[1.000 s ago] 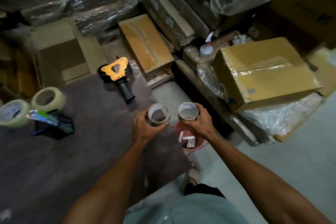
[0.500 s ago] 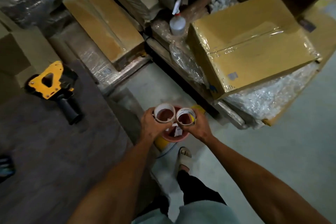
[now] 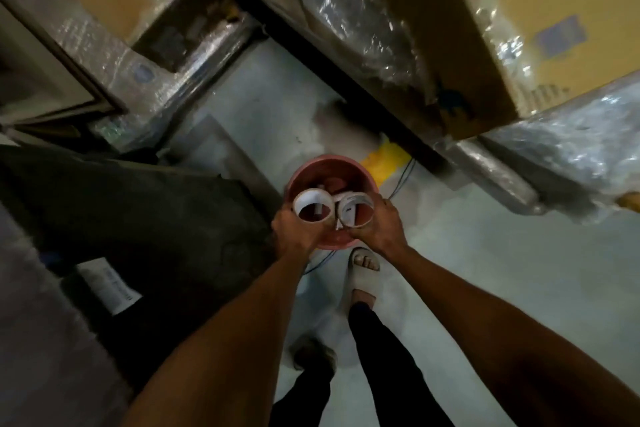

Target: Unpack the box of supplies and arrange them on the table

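Note:
A pink bucket (image 3: pixel 346 163) stands on the pale floor below me, with small items inside that I cannot make out. My left hand (image 3: pixel 294 234) grips one white tape roll (image 3: pixel 302 199), and my right hand (image 3: pixel 379 227) grips a second tape roll (image 3: pixel 360 199). Both rolls are side by side, touching, just above the bucket's near rim. The dark table edge (image 3: pixel 156 215) lies to the left of the bucket.
Plastic-wrapped packages (image 3: pixel 363 28) and a large cardboard box (image 3: pixel 536 10) hem the floor on the right and far side. More wrapped cartons (image 3: pixel 114 10) stand at the upper left. A yellow object (image 3: pixel 384 158) lies behind the bucket. My sandalled foot (image 3: pixel 362 274) is beside it.
My view has swung down and right, away from the table and tape dispenser. Both hands have carried the two rolls from over the table edge to just above the pink bucket.

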Action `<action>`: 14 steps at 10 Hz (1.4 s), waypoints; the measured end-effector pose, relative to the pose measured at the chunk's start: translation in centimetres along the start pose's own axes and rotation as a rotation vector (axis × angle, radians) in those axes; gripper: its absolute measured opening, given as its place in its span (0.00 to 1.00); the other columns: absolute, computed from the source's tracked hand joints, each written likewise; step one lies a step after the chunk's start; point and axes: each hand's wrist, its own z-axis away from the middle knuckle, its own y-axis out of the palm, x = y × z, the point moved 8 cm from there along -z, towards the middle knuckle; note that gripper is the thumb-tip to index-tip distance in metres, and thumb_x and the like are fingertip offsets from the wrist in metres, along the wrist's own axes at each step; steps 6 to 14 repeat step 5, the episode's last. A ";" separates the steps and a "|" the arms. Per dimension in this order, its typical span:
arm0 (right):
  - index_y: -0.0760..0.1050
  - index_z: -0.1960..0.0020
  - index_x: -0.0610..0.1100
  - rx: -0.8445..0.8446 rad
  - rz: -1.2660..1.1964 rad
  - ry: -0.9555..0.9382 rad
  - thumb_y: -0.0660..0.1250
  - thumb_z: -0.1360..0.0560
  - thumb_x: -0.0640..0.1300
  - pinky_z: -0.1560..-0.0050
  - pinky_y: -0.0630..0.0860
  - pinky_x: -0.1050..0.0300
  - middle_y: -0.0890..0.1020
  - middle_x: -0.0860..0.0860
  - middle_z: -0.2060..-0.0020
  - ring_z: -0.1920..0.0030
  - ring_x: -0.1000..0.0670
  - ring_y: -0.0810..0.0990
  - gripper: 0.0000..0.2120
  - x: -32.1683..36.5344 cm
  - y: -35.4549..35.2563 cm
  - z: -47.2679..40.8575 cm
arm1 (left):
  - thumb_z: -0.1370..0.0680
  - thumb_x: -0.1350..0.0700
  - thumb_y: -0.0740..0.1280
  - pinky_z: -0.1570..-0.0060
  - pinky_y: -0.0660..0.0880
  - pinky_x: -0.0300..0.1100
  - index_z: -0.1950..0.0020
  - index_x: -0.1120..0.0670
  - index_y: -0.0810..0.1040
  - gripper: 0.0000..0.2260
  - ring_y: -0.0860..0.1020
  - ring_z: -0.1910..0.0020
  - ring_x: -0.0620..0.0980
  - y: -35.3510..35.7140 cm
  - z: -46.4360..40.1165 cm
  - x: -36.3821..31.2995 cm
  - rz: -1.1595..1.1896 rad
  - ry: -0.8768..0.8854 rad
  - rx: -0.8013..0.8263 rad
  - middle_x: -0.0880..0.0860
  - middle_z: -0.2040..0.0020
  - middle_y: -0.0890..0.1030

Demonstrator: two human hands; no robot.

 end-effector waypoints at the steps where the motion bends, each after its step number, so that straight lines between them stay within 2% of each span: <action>1: 0.72 0.34 0.47 0.010 0.003 -0.012 0.80 0.43 0.55 0.45 0.75 0.55 0.79 0.45 0.40 0.40 0.43 0.77 0.40 -1.6 2.0 -1.9 | 0.42 0.41 0.81 0.42 0.77 0.48 0.34 0.56 0.75 0.41 0.78 0.38 0.56 2.2 -2.1 2.3 -0.033 -0.052 0.002 0.57 0.37 0.79; 3: 0.69 0.32 0.48 0.017 0.022 -0.031 0.71 0.48 0.69 0.42 0.77 0.51 0.78 0.45 0.37 0.38 0.42 0.77 0.48 -4.4 6.8 -5.9 | 0.42 0.41 0.82 0.43 0.77 0.46 0.34 0.57 0.75 0.41 0.78 0.38 0.57 6.3 -6.5 6.2 -0.049 -0.089 -0.037 0.58 0.37 0.79; 4: 0.66 0.28 0.45 0.027 0.037 -0.043 0.72 0.45 0.68 0.39 0.76 0.48 0.75 0.43 0.34 0.35 0.41 0.75 0.51 -5.8 9.1 -7.5 | 0.41 0.40 0.81 0.45 0.75 0.42 0.33 0.55 0.75 0.40 0.78 0.37 0.55 8.3 -8.0 7.7 -0.021 -0.076 0.017 0.56 0.37 0.79; 5: 0.65 0.28 0.45 -0.004 0.014 -0.038 0.75 0.39 0.58 0.41 0.76 0.51 0.75 0.42 0.34 0.36 0.40 0.75 0.44 -6.4 9.5 -7.9 | 0.39 0.38 0.79 0.48 0.72 0.38 0.35 0.53 0.77 0.37 0.79 0.39 0.54 9.1 -8.3 8.3 -0.019 -0.048 0.055 0.55 0.39 0.80; 14: 0.65 0.28 0.45 -0.004 0.014 -0.038 0.75 0.39 0.58 0.41 0.76 0.51 0.75 0.42 0.34 0.36 0.40 0.75 0.44 -6.4 9.5 -7.9 | 0.39 0.38 0.79 0.48 0.72 0.38 0.35 0.53 0.77 0.37 0.79 0.39 0.54 9.1 -8.3 8.3 -0.019 -0.048 0.055 0.55 0.39 0.80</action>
